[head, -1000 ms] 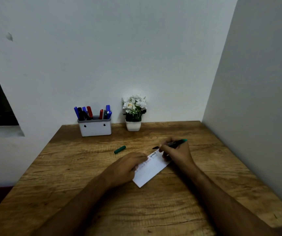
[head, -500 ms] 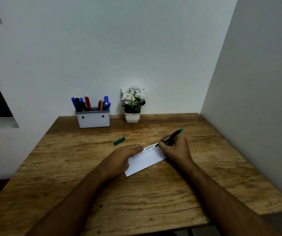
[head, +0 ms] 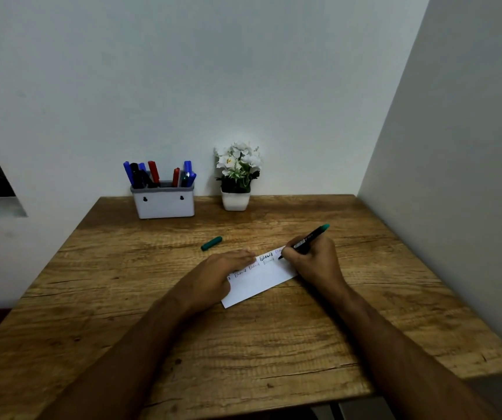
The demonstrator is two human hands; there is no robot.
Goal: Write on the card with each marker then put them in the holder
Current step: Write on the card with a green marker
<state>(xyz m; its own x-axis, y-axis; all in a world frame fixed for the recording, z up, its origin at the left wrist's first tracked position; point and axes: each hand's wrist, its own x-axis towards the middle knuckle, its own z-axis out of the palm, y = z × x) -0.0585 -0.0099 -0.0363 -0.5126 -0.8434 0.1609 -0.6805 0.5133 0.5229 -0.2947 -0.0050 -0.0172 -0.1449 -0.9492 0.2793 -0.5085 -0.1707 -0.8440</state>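
White and rectangular, the paper card (head: 259, 278) lies slanted on the wooden table (head: 243, 344), near its middle, with several short handwritten words along its upper edge; the lettering is too small to read for certain. The left hand (head: 213, 275) rests flat on the card's left part, fingers straight and held together, pressing it down. The right hand (head: 313, 262) sits at the card's upper right corner, its fingers curled round a black marker with a green end (head: 307, 239), pinching it low on the barrel. The marker's tip touches the card just beside the last word, and its green end tilts up and away to the right.

A loose green marker cap (head: 211, 243) lies on the bare wood just beyond the left hand, apart from the card. At the table's far edge, against the wall, stands a white rectangular holder (head: 164, 204) with blue, black and red markers (head: 153, 172) upright or leaning inside it. Just to its right is a small white pot of white flowers (head: 237, 177).
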